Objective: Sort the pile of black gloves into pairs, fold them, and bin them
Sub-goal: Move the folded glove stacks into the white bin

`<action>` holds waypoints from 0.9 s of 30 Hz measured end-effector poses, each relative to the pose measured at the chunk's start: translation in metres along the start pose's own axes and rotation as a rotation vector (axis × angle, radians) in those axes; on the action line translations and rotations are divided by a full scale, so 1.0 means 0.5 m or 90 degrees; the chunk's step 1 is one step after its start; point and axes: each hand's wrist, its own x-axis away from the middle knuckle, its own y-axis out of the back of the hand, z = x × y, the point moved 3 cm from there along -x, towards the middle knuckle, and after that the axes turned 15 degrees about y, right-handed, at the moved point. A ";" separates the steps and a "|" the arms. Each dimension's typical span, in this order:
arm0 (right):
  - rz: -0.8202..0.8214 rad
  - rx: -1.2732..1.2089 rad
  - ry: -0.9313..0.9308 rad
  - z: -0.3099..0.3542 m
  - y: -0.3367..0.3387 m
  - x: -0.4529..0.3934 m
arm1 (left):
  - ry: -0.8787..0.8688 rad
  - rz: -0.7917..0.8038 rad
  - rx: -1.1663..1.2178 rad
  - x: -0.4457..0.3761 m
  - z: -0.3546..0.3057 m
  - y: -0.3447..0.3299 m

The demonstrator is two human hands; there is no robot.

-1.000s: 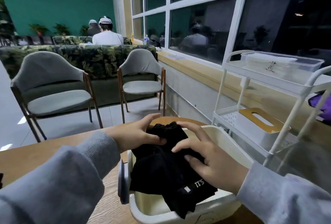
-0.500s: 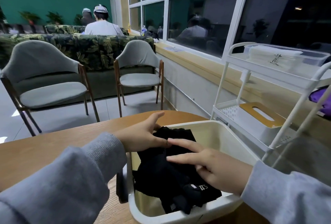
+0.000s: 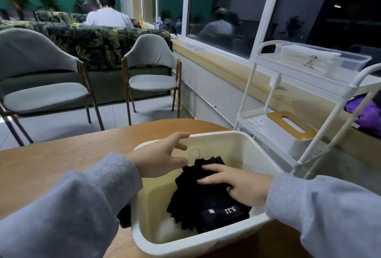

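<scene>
Folded black gloves [image 3: 208, 198] sit inside the white bin [image 3: 255, 154], on its floor toward the right side, white "5.11" label showing on the near cuff. Right hand [image 3: 237, 185] lies flat on top of the glove bundle, fingers straight and pressing down, pointing left. Left hand [image 3: 160, 158] hovers over the bin's left rim, fingers loosely spread, holding nothing; fingertips just beside the gloves' left edge, contact can't be told. Both arms in grey sleeves. Bin stands on the wooden counter [image 3: 61, 158] at its right end. A dark object sits against the bin's left outer wall, mostly hidden by the left sleeve. White trolley [image 3: 268, 84] stands right of the counter, holding a tissue box [image 3: 288, 132] on its lower shelf. Two grey chairs [image 3: 150, 68] and a leaf-print sofa [image 3: 92, 41] behind.
</scene>
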 end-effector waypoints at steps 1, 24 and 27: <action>0.009 0.017 -0.019 -0.005 -0.004 -0.003 | -0.002 -0.015 -0.016 0.003 0.000 -0.001; 0.296 0.450 0.142 0.073 -0.060 -0.113 | 0.053 -0.198 -0.502 0.067 0.025 -0.010; 0.372 0.457 0.072 0.059 -0.065 -0.107 | 0.064 -0.192 -0.537 0.062 0.026 -0.013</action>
